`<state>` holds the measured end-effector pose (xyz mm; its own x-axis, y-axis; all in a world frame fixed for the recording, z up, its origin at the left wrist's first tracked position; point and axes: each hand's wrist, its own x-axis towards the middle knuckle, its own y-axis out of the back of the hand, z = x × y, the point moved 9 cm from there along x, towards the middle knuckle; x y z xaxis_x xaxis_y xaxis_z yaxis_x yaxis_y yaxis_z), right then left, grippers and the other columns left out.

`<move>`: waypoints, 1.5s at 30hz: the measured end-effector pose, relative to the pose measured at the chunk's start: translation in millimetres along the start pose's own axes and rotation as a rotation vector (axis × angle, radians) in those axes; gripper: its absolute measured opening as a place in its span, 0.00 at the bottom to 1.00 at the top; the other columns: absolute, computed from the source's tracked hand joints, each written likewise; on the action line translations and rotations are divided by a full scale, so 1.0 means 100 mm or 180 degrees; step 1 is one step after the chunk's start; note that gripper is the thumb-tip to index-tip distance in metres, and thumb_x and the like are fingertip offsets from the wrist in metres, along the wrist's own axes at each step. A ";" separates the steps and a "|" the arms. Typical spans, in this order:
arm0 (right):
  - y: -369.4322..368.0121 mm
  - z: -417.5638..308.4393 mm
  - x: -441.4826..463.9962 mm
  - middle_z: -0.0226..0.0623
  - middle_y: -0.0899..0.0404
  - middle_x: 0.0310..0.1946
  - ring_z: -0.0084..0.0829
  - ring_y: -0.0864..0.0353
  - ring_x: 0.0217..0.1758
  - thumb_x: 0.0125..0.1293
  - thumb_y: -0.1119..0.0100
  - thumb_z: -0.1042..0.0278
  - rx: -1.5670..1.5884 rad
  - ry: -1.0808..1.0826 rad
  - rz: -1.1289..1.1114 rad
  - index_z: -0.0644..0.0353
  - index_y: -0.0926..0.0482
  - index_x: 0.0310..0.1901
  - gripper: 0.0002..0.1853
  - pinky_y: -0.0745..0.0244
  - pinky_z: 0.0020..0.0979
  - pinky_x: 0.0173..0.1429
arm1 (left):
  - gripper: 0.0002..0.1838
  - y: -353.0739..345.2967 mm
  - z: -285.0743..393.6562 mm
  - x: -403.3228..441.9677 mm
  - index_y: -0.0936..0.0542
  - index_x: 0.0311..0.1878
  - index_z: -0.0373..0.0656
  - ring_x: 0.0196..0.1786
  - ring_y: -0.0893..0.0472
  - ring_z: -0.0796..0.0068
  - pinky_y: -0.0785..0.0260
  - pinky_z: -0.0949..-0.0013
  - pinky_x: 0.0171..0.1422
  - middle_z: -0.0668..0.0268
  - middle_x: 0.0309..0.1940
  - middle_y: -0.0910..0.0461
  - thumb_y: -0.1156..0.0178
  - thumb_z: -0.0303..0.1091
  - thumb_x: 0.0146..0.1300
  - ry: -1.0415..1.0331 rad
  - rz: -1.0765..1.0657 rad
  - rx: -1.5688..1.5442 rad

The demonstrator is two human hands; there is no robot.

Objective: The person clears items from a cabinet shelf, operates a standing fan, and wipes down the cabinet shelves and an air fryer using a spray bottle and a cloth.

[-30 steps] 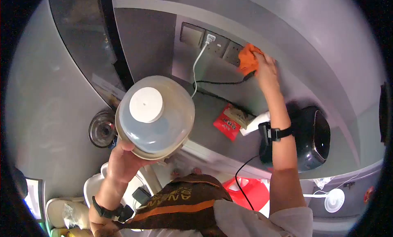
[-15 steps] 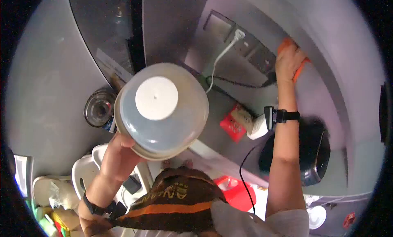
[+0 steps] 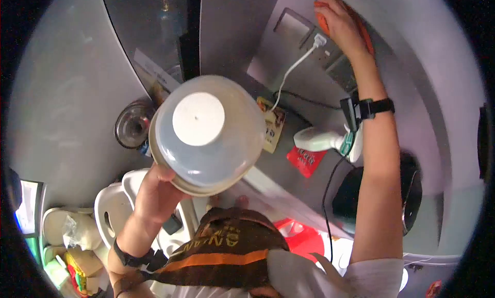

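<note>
My left hand [image 3: 157, 195] grips the rim of a round translucent container [image 3: 240, 128] with a white round cap [image 3: 198, 118], raised at the centre of the view. Its fingers are mostly hidden beneath the container. At the upper right, my right hand [image 3: 337, 24] presses an orange cloth [image 3: 367, 36] against the wall above the socket panel [image 3: 295, 29]. A white plug [image 3: 319, 40] sits in one socket, its white cable running down behind the container.
Below the sockets lie a red packet [image 3: 306, 161], a yellowish packet [image 3: 275, 127] and a white bottle [image 3: 318, 139]. A black appliance [image 3: 346, 200] stands under my right forearm. A glass lid [image 3: 132, 125] is at left. White chairs [image 3: 111, 208] and a red object [image 3: 304, 240] are lower down.
My right hand has moved the orange cloth from beside the sockets to the wall above them. The view has shifted. The white bottle and yellowish packet show more fully. My left hand still holds the container.
</note>
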<state>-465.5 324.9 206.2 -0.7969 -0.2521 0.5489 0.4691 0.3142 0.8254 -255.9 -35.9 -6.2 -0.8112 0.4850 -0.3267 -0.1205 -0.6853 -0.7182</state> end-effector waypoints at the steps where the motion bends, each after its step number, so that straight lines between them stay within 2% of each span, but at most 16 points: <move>1: 0.02 -0.01 -0.03 0.35 0.24 0.51 0.37 0.25 0.54 0.61 0.50 0.76 0.0138 -0.0038 -0.0031 0.53 0.24 0.47 0.13 0.32 0.32 0.59 | 0.35 0.06 -0.03 -0.01 0.40 0.65 0.38 0.57 0.26 0.51 0.31 0.42 0.59 0.52 0.59 0.31 0.46 0.39 0.52 0.0044 0.0134 0.0036; 12: 0.75 -0.72 -0.78 0.32 0.20 0.45 0.28 0.23 0.48 0.71 0.60 0.63 0.0581 -0.0035 0.0167 0.60 0.22 0.45 0.15 0.30 0.29 0.55 | 0.40 0.11 0.18 -0.09 0.44 0.68 0.39 0.62 0.31 0.39 0.37 0.33 0.61 0.46 0.64 0.37 0.46 0.40 0.50 0.0028 0.0065 0.0201; 14: 0.78 -0.99 -1.00 0.31 0.22 0.48 0.25 0.24 0.51 0.60 0.53 0.84 0.1344 -0.0655 -0.0113 0.58 0.23 0.44 0.14 0.32 0.24 0.57 | 0.41 0.14 0.22 -0.13 0.44 0.68 0.39 0.63 0.33 0.38 0.38 0.32 0.62 0.45 0.65 0.39 0.46 0.40 0.49 0.0000 0.0155 0.0205; 15: 0.78 -1.09 -1.12 0.31 0.22 0.48 0.25 0.24 0.51 0.60 0.53 0.84 0.1373 -0.0676 -0.0105 0.58 0.23 0.44 0.14 0.32 0.24 0.57 | 0.41 0.13 0.27 -0.16 0.44 0.68 0.39 0.63 0.34 0.38 0.39 0.31 0.62 0.45 0.65 0.39 0.45 0.40 0.49 -0.0029 0.0157 0.0208; 17: 1.02 -1.43 -1.30 0.37 0.22 0.47 0.28 0.23 0.49 0.62 0.58 0.83 0.1667 0.0073 0.0642 0.60 0.21 0.41 0.14 0.29 0.26 0.53 | 0.42 0.07 0.36 -0.22 0.45 0.69 0.41 0.65 0.36 0.38 0.41 0.30 0.63 0.45 0.65 0.39 0.45 0.40 0.48 -0.0136 0.0149 0.0184; 19: 0.95 -1.65 -1.58 0.41 0.23 0.47 0.32 0.23 0.50 0.55 0.55 0.89 0.2062 0.0428 0.1121 0.59 0.21 0.38 0.17 0.28 0.28 0.52 | 0.42 0.04 0.43 -0.29 0.45 0.69 0.41 0.65 0.36 0.38 0.42 0.28 0.63 0.46 0.66 0.40 0.45 0.39 0.48 -0.0188 0.0211 0.0111; 20: 0.85 -1.76 -1.74 0.44 0.23 0.46 0.36 0.23 0.50 0.53 0.54 0.89 0.1658 0.0498 0.1354 0.58 0.21 0.36 0.16 0.27 0.32 0.52 | 0.42 0.01 0.49 -0.33 0.45 0.69 0.42 0.65 0.36 0.38 0.44 0.27 0.63 0.47 0.66 0.40 0.45 0.39 0.48 -0.0248 0.0247 0.0018; 22: 0.30 -1.80 -2.14 0.45 0.24 0.46 0.40 0.23 0.49 0.52 0.47 0.87 0.1615 0.0127 0.1730 0.57 0.21 0.36 0.13 0.27 0.34 0.53 | 0.42 -0.07 0.58 -0.42 0.46 0.70 0.43 0.66 0.38 0.38 0.46 0.25 0.63 0.48 0.68 0.42 0.45 0.39 0.49 -0.0286 0.0225 0.0050; 28: -2.22 -1.65 -2.62 0.45 0.27 0.48 0.46 0.24 0.49 0.54 0.49 0.84 0.2262 -0.1220 0.0718 0.59 0.24 0.39 0.12 0.28 0.41 0.51 | 0.41 -0.24 0.88 -0.59 0.48 0.71 0.44 0.69 0.46 0.34 0.55 0.20 0.63 0.46 0.69 0.46 0.49 0.38 0.51 -0.0551 0.0364 0.0040; 29: -2.57 -1.64 -2.58 0.44 0.27 0.49 0.46 0.25 0.50 0.56 0.50 0.81 0.2355 -0.1496 0.0306 0.60 0.25 0.41 0.11 0.29 0.43 0.52 | 0.35 -0.40 0.89 -0.61 0.37 0.65 0.38 0.65 0.33 0.54 0.43 0.44 0.69 0.55 0.62 0.32 0.45 0.33 0.51 -0.0414 0.0312 -0.0275; 34: -3.01 -1.48 -1.86 0.47 0.29 0.43 0.48 0.27 0.47 0.64 0.56 0.68 0.0849 -0.0927 0.0436 0.66 0.29 0.45 0.12 0.33 0.48 0.52 | 0.35 -0.44 0.90 -0.55 0.36 0.64 0.38 0.63 0.32 0.55 0.42 0.47 0.69 0.55 0.61 0.31 0.46 0.32 0.48 -0.0362 0.0402 -0.0210; 36: -3.47 -0.76 -1.84 0.49 0.30 0.41 0.47 0.29 0.49 0.62 0.52 0.68 0.3361 -0.3228 0.1196 0.64 0.29 0.46 0.12 0.34 0.48 0.51 | 0.34 -0.41 0.89 -0.53 0.35 0.63 0.38 0.63 0.32 0.55 0.43 0.47 0.70 0.56 0.60 0.30 0.46 0.32 0.48 -0.0354 0.0480 -0.0279; 38: -3.13 -0.54 -1.70 0.51 0.30 0.44 0.49 0.31 0.53 0.60 0.48 0.65 0.2611 -0.2463 0.1666 0.64 0.29 0.46 0.15 0.36 0.51 0.54 | 0.34 -0.44 0.87 -0.50 0.34 0.63 0.37 0.63 0.31 0.54 0.43 0.47 0.70 0.55 0.59 0.30 0.47 0.31 0.47 -0.0406 0.0496 -0.0237; 39: -3.03 -0.66 -1.54 0.56 0.32 0.50 0.55 0.34 0.57 0.60 0.45 0.63 0.0446 -0.1691 0.0883 0.67 0.30 0.50 0.20 0.41 0.55 0.61 | 0.33 -0.41 0.86 -0.48 0.34 0.62 0.37 0.63 0.31 0.54 0.43 0.47 0.69 0.55 0.59 0.30 0.47 0.31 0.47 -0.0427 0.0521 -0.0237; 42: -2.59 -1.31 -1.62 0.65 0.40 0.60 0.63 0.41 0.64 0.59 0.45 0.64 -0.0065 -0.1836 0.0891 0.70 0.32 0.55 0.25 0.50 0.58 0.68 | 0.34 -0.30 0.82 -0.41 0.34 0.62 0.37 0.62 0.31 0.54 0.42 0.48 0.69 0.55 0.59 0.29 0.47 0.31 0.46 -0.0431 0.0564 -0.0356; 45: -2.88 -1.21 -1.69 0.67 0.44 0.62 0.64 0.45 0.66 0.59 0.46 0.64 -0.0209 -0.1801 0.0767 0.71 0.33 0.57 0.26 0.54 0.59 0.69 | 0.33 -0.31 0.71 -0.33 0.34 0.62 0.37 0.62 0.30 0.55 0.42 0.49 0.69 0.55 0.59 0.29 0.47 0.30 0.46 -0.0308 0.0535 -0.0341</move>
<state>-420.0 165.7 -108.5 -0.7356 0.3492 0.5805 0.6691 0.2403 0.7033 -266.2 -69.4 70.3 -0.8665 0.3109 -0.3905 0.0784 -0.6879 -0.7216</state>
